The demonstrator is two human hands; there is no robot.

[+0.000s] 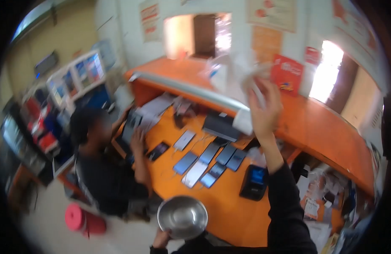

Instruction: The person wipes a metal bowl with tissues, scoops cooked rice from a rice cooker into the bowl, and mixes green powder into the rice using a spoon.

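My left hand (162, 238), low in the view, grips the rim of a shiny metal bowl (182, 216). The bowl is tilted toward me and its inside shows bare metal. My right hand (265, 108) is raised over the orange counter's upper ledge, its fingers closed on a whitish see-through plastic bag (240, 70). Motion blurs the bag, and what it contains cannot be made out. Just below that hand is a white roll-like object (243, 122), apart from the fingers as far as I can see.
Several phones (195, 173) lie on the orange desk (161, 182), beside a black card-terminal-like device (253, 183). A seated person (106, 169) at left works at a laptop (130, 127). A red card (287, 74) stands on the ledge (326, 131). A pink bin (84, 219) is on the floor.
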